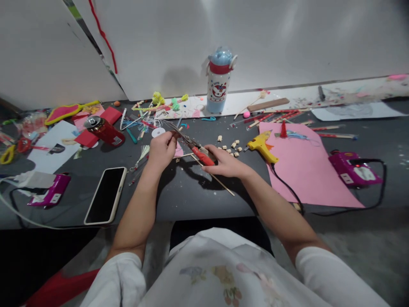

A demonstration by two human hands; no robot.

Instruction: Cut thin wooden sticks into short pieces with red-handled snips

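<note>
My right hand point(225, 162) is wrapped round the red handles of a pair of pliers point(203, 157), whose metal jaws point up and left. Close to those jaws, my left hand point(162, 150) is closed in a pinch; what its fingers hold is too small and hidden to name. Several short pale wooden pieces point(224, 147) lie on the dark table just beyond my right hand. A thin wooden stick point(225, 186) rests on the table below the pliers.
A yellow glue gun point(262, 147) lies at the edge of a pink sheet point(306, 170). A water bottle point(219, 83) stands at the back. To the left are a phone point(106, 196), a tilted red can point(107, 133) and a purple power strip point(53, 189) with cables. Another point(353, 169) sits right.
</note>
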